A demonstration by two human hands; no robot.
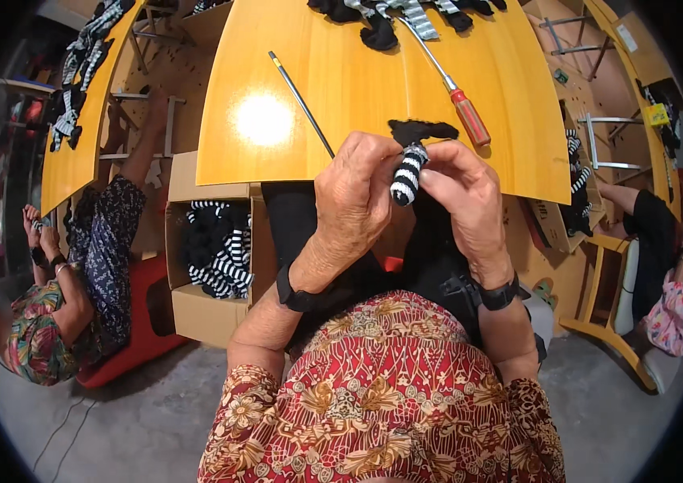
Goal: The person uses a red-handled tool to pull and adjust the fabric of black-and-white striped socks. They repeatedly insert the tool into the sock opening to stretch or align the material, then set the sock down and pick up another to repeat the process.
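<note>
Both my hands hold a small knitted tube [407,176] with black and white stripes and a rounded black end that points toward me. Its plain black part [424,130] spreads beyond my fingers over the table's near edge. My left hand [355,185] pinches the tube's left side, the thumb and forefinger close to its top. From the right, my right hand [469,193] grips it between thumb and fingers. Whether this is a glove finger, a sock or another knitted piece, I cannot tell. My fingers hide its upper part.
On the yellow table [341,88] lie a slim black rod [301,105] and a red-handled screwdriver [469,117]. Black, grey and striped knitwear [406,16] is heaped at the far edge. Left of my knees, a cardboard box [209,322] holds striped pieces. People sit at both sides.
</note>
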